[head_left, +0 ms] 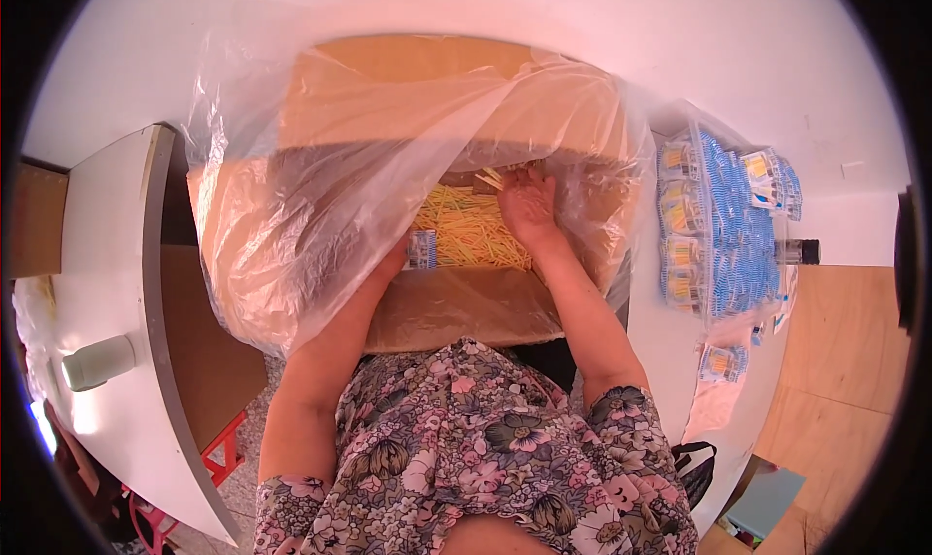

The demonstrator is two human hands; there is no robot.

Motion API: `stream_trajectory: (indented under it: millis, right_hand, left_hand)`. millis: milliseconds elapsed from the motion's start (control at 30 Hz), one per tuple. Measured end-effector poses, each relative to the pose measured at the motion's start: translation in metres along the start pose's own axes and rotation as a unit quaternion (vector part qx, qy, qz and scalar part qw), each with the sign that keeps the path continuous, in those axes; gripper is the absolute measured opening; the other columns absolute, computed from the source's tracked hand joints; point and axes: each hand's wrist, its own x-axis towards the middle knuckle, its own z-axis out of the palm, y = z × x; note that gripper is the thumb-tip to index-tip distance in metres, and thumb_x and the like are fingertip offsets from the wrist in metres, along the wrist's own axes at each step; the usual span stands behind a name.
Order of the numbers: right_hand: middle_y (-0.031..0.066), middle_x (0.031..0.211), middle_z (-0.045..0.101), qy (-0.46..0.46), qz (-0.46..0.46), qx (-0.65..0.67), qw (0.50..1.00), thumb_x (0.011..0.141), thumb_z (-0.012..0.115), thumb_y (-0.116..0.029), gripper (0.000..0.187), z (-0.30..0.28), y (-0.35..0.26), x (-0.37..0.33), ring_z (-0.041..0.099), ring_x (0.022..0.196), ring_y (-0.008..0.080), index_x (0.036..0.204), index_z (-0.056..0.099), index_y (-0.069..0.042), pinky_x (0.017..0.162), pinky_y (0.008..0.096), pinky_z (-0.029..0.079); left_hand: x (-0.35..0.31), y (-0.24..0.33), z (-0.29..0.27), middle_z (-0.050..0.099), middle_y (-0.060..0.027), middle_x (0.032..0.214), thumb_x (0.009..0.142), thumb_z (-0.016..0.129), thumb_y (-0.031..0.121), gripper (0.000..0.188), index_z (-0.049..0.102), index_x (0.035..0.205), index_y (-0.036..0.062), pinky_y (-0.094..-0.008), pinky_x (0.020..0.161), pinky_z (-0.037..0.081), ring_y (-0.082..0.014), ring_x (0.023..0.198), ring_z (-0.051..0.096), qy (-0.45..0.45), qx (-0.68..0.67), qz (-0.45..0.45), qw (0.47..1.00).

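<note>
head: rt hand (528, 207) pinching sticks (492, 179); lt hand (394, 257) by packet (424, 249), grip unclear, plastic (291, 227) overhanging.

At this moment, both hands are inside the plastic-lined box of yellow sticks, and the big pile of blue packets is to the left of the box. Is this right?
Not quite: the head view shows the big pile of blue packets to the right of the plastic-lined box. The rest of your statement stands.

Pale green bottle (101, 363) on white tabletop (116, 254), black cap (811, 251)
</note>
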Motion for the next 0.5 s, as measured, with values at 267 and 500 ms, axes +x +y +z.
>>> stream_trajectory:
  millis: [267, 500]
  right_hand:
    - [0.0187, 0.084, 0.063, -0.038, 0.108, 0.217, 0.969, 0.087, 0.047, -0.026, 0.029, -0.009, 0.005, -0.012, 0.060, 0.082, 0.0364, 0.092, 0.061, -0.001, 0.074, 0.0475, 0.044]
    - [0.0080, 0.074, 0.061, -0.113, 0.189, 0.772, 0.597, 0.090, 0.052, -0.023, 0.021, 0.020, -0.009, -0.014, 0.061, 0.068, 0.0210, 0.090, 0.060, -0.004, 0.060, 0.0336, 0.048]
  left_hand:
    - [0.000, 0.003, -0.018, 0.053, -0.0131, 0.109, 0.060, 0.076, 0.011, 0.048, 0.056, 0.102, 0.0036, -0.0409, 0.095, 0.039, -0.0332, 0.111, 0.047, 0.028, -0.198, 0.095, 0.975]
    - [0.008, -0.057, 0.058, 0.055, -0.0102, 0.107, 0.060, 0.077, 0.015, 0.044, 0.058, 0.099, 0.0071, -0.0391, 0.093, 0.040, -0.0306, 0.107, 0.048, 0.168, -0.016, -0.056, 0.984]
